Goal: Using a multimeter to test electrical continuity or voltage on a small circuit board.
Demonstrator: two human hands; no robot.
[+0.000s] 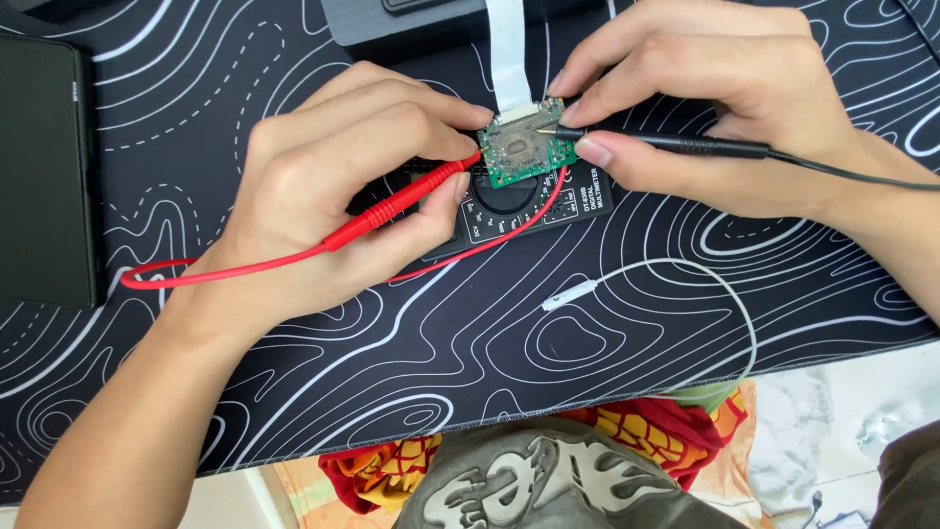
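Multimeter (534, 208) mostly hidden under hands, circuit board (526, 147).

A black mat (587, 382) with white contour lines covers the bench. A flat black case (44, 167) lies at its left edge. A thin white cable (725, 294) loops across the right part of the mat and ends in a small white connector (568, 295). A dark grey device (421, 24) sits at the far edge.

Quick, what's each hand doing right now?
Left hand: grip closed on the red probe.
Right hand: grip closed on the black probe.
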